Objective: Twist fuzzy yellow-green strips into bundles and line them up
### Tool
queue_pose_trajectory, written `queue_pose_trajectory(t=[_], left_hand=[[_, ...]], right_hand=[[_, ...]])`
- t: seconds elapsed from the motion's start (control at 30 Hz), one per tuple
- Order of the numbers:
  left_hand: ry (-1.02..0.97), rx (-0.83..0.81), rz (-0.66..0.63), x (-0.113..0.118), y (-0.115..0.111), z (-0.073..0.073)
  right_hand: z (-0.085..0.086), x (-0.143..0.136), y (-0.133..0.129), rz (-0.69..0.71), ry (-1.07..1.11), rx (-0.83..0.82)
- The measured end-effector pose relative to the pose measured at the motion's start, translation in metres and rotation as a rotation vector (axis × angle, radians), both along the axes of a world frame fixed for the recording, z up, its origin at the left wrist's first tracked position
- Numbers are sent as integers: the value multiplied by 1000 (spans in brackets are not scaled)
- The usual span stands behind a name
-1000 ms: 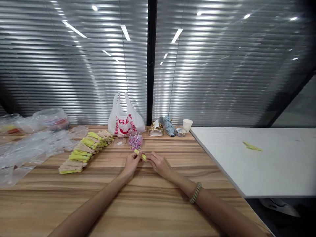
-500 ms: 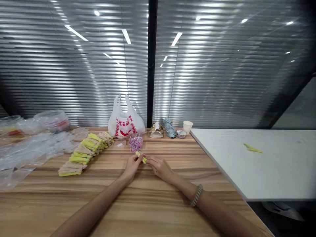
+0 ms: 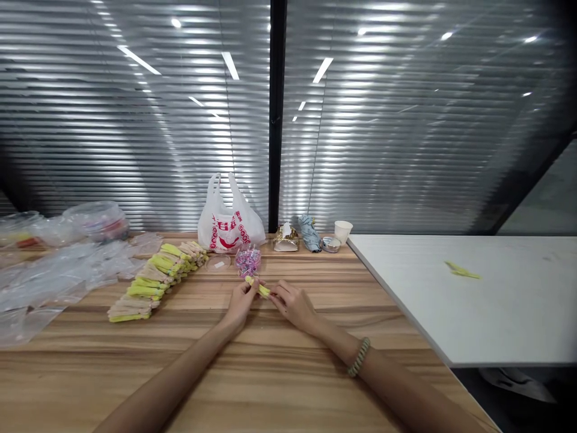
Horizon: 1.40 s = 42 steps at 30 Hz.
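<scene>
- Left hand (image 3: 238,305), nearly closed, is pinching a slim yellow strip (image 3: 264,291).
- Right hand (image 3: 295,308) is likewise pinching its nearer end.
- I'm seeing tangled, shiny purple pieces (image 3: 247,262) beyond.

Bag (image 3: 228,231), bundles (image 3: 155,278) on woodgrain table (image 3: 270,373)

The yellow strip (image 3: 264,291) in my fingers (image 3: 278,293) looks matt. My bench (image 3: 252,379) is smooth and wood-grained, the far bag (image 3: 231,225) thin plastic, the gold packet (image 3: 285,240) glossy and foil-like.
</scene>
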<state>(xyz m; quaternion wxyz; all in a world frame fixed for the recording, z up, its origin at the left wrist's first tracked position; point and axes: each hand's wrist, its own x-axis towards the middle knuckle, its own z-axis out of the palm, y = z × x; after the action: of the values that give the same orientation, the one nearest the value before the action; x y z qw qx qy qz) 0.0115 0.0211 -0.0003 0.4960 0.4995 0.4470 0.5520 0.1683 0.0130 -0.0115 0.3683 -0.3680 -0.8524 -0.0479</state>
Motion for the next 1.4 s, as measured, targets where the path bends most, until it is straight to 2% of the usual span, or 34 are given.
queue_pose_trajectory(t=[0.33,0.77,1.4], left_hand=[[21,15,-35,-1,2,-4],[10,15,-120,1,-2,2],[-54,-12,-134,1,-4,3]], right_hand=[[5,-1,-5,-42,-24,21],[9,0,-7,-59,-40,46],[8,1,-6,-82,13,-3]])
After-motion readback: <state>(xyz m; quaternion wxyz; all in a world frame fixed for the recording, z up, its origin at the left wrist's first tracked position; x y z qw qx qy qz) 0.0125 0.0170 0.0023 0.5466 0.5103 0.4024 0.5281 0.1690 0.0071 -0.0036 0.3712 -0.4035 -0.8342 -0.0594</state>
